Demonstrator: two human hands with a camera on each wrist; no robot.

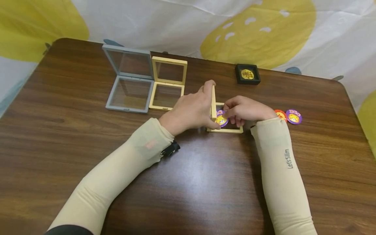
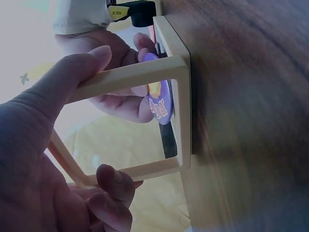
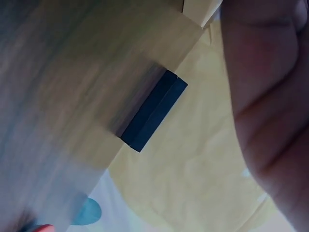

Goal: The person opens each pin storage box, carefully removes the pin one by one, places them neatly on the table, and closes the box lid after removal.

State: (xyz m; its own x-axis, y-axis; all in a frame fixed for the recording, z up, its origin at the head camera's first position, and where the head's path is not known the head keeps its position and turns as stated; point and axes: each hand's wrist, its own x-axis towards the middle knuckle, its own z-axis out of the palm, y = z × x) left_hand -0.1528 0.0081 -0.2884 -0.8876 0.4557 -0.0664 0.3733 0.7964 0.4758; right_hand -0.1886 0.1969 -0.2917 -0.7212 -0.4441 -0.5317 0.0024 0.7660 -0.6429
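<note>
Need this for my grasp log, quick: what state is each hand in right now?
Left hand: closed on the raised lid of the cream frame.
Right hand: closed, pinching the purple disc.

A white cloth with big yellow shapes [image 1: 164, 23] hangs behind a brown wooden table [image 1: 188, 199]. On top, an open blue-grey square frame [image 1: 136, 78] sits beside a smaller pale-yellow square frame [image 1: 169, 83]. A little black square box [image 1: 249, 82] holds a round gold coin [image 1: 247, 74]. A round red disc [image 1: 280, 115] lies by a round purple disc [image 1: 294, 117].
</note>
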